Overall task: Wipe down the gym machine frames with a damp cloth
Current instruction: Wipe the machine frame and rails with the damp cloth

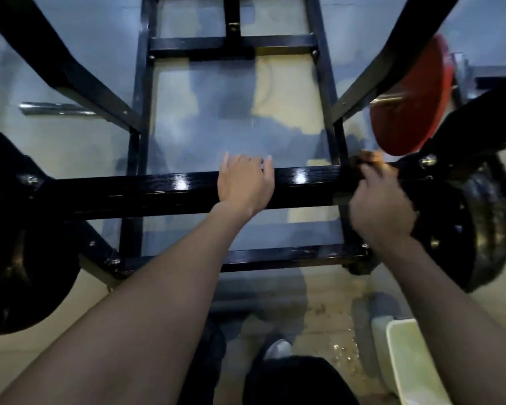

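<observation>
On glossy black square crossbar [158, 188], hands [244, 182].

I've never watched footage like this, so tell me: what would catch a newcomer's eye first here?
Probably the glossy black crossbar running across the middle, with the left hand resting on top of it. At the bar's right end the right hand works a brownish cloth against the frame, though it is blurred. Just above that, a big red weight plate stands out against the pale floor.
</observation>
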`<state>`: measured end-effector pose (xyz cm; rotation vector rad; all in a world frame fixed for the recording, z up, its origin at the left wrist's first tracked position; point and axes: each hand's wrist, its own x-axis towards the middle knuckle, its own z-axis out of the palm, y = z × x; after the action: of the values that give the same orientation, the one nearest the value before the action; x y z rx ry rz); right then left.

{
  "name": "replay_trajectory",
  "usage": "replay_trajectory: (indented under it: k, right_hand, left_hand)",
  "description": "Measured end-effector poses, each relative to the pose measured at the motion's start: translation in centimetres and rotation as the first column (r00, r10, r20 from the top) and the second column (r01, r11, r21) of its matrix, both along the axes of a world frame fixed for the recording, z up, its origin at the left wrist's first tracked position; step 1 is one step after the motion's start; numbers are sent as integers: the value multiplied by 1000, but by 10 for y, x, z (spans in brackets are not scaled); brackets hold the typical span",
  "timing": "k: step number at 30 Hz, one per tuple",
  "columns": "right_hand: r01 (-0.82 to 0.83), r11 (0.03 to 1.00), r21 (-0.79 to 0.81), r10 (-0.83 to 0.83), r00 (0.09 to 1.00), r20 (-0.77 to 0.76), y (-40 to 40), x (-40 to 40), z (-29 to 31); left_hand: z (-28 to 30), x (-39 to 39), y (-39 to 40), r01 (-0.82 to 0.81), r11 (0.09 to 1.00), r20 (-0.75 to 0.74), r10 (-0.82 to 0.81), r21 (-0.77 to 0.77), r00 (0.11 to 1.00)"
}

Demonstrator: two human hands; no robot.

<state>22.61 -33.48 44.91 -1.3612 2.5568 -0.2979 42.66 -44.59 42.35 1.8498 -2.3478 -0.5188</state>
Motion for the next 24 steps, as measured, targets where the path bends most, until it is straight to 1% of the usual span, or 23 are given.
replay_trajectory:
  k: [2, 4, 5, 6, 9, 10, 12, 13, 14, 15, 16, 18, 19, 20, 21, 22, 24]
  right_hand:
    - [-162, 986, -48, 165, 983, 80, -10, 49, -2]
    - [-344, 937, -50, 348, 928, 130, -15, 86, -4]
    - [-388, 920, -44, 391, 909, 144, -17, 88, -3]
    - [-382, 922, -59, 386, 912, 141, -18, 77, -3]
    - [-270, 957, -103, 280, 955, 95, -2, 17, -2]
    - [-195, 975, -107, 204, 976, 78, 4, -10, -4]
    - [4, 996, -90, -3, 1000, 12, 15, -51, -8]
    - [105, 991, -78, -105, 994, 8, 17, -62, -11]
    - [163, 985, -66, -162, 987, 12, 14, -62, -15]
    - [181, 981, -75, -180, 984, 12, 11, -55, -20]
    - [164, 978, -126, -164, 986, 13, 8, -44, -22]
    - [14, 962, -273, -22, 999, -25, -3, -15, -31]
    - [-71, 950, -305, 67, 997, -25, -6, -3, -34]
    - [-156, 937, -313, 167, 986, 8, -8, 6, -37]
    - [-242, 912, -333, 259, 966, 8, -9, 10, -40]
    - [-291, 884, -365, 308, 951, -13, -7, 7, -42]
    - [-305, 866, -395, 289, 952, -103, 1, -14, -51]
  left_hand:
    - [-7, -5, -1, -35, 999, 69, 33, 31, 997]
    - [-8, -8, 2, -77, 997, 124, 76, 3, 989]
    - [-7, -8, 2, -84, 996, 150, 84, -7, 985]
    - [-8, -13, 0, -79, 997, 170, 82, -21, 982]
    - [-6, -12, 3, -93, 995, 169, 98, -38, 981]
    - [-4, -14, 3, -102, 994, 174, 107, -38, 979]
    - [-3, -15, 3, -87, 995, 202, 95, -44, 975]
    - [-6, -18, 3, -77, 996, 212, 86, -50, 973]
    - [-6, -17, 3, -73, 996, 223, 84, -57, 971]
    - [-7, -17, 3, -56, 996, 225, 71, -69, 972]
    - [-10, -17, 4, -39, 995, 220, 58, -90, 974]
    - [-13, -15, 4, -28, 991, 217, 56, -131, 975]
    - [-16, -15, 3, -19, 989, 212, 49, -143, 976]
    - [-20, -13, 3, -19, 987, 199, 51, -158, 979]
    - [-26, -12, 1, -23, 982, 189, 59, -188, 980]
    - [-30, -11, 0, -23, 975, 186, 65, -221, 980]
    - [-38, -8, 2, -28, 947, 159, 83, -321, 984]
